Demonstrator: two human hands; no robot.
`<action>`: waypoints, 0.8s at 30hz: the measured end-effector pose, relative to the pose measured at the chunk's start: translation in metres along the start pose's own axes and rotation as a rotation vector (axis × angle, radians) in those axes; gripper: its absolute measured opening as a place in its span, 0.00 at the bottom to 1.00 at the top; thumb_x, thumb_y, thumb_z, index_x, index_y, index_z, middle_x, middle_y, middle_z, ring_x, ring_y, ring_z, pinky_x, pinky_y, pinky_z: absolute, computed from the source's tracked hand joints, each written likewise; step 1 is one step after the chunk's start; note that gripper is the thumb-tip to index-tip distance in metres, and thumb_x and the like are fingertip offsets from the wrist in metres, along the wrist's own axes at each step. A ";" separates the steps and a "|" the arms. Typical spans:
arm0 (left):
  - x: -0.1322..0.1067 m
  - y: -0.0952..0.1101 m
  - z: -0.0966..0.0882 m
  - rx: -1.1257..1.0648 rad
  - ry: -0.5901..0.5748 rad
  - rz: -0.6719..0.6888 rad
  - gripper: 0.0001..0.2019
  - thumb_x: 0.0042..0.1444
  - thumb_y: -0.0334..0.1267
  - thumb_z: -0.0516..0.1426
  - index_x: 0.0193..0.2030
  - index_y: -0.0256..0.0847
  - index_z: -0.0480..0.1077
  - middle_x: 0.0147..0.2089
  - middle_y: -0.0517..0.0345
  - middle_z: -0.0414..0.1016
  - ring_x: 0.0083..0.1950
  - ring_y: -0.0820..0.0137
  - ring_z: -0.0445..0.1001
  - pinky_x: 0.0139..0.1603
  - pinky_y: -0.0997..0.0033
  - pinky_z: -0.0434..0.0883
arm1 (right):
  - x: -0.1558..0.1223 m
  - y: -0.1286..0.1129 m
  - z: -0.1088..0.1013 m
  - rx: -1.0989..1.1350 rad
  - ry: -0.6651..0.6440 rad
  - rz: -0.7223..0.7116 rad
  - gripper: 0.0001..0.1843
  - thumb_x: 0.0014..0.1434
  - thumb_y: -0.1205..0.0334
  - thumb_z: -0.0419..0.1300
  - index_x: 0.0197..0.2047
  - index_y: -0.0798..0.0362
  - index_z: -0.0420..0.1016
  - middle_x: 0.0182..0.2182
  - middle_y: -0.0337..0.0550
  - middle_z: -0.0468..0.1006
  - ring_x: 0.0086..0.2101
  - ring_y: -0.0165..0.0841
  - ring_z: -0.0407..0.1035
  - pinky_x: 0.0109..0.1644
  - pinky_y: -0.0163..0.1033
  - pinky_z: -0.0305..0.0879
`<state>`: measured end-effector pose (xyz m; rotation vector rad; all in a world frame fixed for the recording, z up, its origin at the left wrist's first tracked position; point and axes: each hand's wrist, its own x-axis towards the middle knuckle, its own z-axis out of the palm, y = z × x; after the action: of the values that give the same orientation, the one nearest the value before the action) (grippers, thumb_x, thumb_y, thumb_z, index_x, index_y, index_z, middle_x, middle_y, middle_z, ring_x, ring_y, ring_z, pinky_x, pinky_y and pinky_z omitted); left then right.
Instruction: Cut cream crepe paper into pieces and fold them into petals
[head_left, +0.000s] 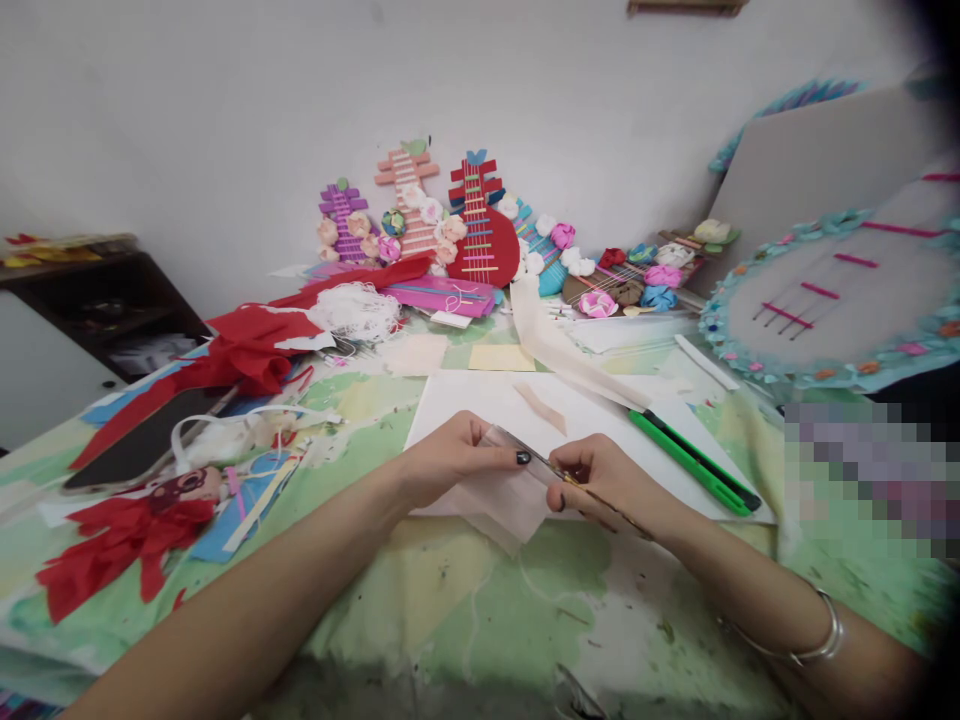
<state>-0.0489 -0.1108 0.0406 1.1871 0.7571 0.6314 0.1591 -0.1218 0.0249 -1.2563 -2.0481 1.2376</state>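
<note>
Both hands meet over a white sheet [442, 400]. My left hand [461, 455] pinches a thin, pale, see-through piece of paper [510, 505] between thumb and fingers; its lower corner hangs down. In my right hand [611, 480], the fingers close on a thin dark-and-gold rod [626, 518] that lies along the paper's upper edge. I cannot tell what kind of tool the rod is. Just beyond lies a small peach paper strip [541, 408]. A green utility knife [694, 463] rests right of my right hand, near a long cream crepe paper strip [562, 352].
Several paper lutes, one of them red [484, 245], lean on the back wall. Red crepe paper [255, 345], white string [356, 310], a phone [142, 440] and blue scraps [244, 500] cover the left side. A large flower-edged fan shape [787, 270] stands at right.
</note>
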 end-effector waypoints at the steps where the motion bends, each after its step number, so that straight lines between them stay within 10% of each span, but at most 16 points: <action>1: 0.000 0.000 0.000 0.003 0.001 0.002 0.06 0.47 0.36 0.64 0.26 0.35 0.78 0.26 0.56 0.78 0.26 0.74 0.73 0.29 0.77 0.69 | 0.000 0.000 0.000 -0.001 0.003 0.009 0.25 0.45 0.44 0.64 0.17 0.53 0.57 0.14 0.30 0.47 0.17 0.22 0.44 0.20 0.32 0.38; 24: -0.001 0.005 -0.005 0.041 0.036 0.032 0.09 0.49 0.36 0.63 0.36 0.32 0.79 0.33 0.48 0.80 0.33 0.66 0.77 0.36 0.70 0.73 | -0.002 -0.004 -0.012 0.041 -0.056 -0.096 0.24 0.50 0.40 0.59 0.23 0.54 0.63 0.15 0.30 0.52 0.18 0.23 0.48 0.21 0.32 0.44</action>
<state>-0.0532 -0.1072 0.0443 1.2306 0.7863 0.6683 0.1673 -0.1190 0.0347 -1.1036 -2.0860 1.2772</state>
